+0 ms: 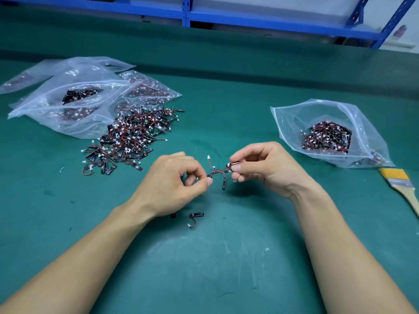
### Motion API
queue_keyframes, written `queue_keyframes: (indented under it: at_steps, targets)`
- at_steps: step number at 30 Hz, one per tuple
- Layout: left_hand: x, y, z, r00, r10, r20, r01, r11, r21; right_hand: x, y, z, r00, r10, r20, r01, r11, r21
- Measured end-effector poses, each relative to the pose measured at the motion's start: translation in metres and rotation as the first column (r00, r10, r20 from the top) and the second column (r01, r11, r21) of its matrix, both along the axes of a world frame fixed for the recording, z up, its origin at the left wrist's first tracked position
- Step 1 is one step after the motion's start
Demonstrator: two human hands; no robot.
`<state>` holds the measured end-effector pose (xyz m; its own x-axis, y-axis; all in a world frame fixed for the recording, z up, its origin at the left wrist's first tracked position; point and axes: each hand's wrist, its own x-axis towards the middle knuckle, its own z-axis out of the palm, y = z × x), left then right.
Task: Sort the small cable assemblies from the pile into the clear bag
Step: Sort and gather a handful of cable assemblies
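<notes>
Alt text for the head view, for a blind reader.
The left hand and right hand pinch a tangled cluster of cable assemblies over a green table, between a loose pile left and an open clear bag right.

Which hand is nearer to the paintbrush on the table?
Right. The right hand sits left of the paintbrush, apart from it; the left hand lies farther left, beyond the tangled cables.

Tangled red-wired cable assemblies hung pinched between your left hand and right hand; the pile lay beyond the left, the open clear bag beyond the right.
</notes>
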<state>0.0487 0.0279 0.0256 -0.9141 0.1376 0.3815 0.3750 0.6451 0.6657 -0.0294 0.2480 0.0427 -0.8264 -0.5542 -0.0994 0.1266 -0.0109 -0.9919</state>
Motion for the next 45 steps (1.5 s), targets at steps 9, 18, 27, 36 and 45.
queue_keyframes:
  at_steps: [9, 18, 27, 36, 45]
  targets:
    - [0.002, -0.001, 0.002, 1.0, -0.02, -0.002, 0.02, 1.0, -0.022, -0.001, 0.001, 0.001, 0.999, -0.036, -0.008, 0.036, 0.999, -0.025]
    - [0.002, 0.001, 0.0, 0.999, -0.041, 0.008, 0.041, 0.999, -0.023, 0.004, -0.008, -0.005, 1.0, 0.01, -0.002, -0.01, 1.0, 0.014]
    - [0.001, 0.002, -0.003, 0.996, -0.079, 0.04, 0.08, 0.996, -0.026, 0.004, -0.009, -0.003, 1.0, -0.031, 0.0, 0.031, 1.0, -0.001]
    - [0.002, 0.0, -0.004, 0.956, -0.237, 0.17, 0.265, 0.951, -0.162, 0.0, 0.004, -0.001, 0.992, 0.117, -0.042, -0.109, 0.979, 0.17]
    - [0.001, -0.017, 0.004, 0.91, -0.278, 0.307, 0.369, 0.88, -0.3, -0.001, 0.007, -0.002, 0.987, 0.16, -0.017, -0.152, 0.962, 0.225]
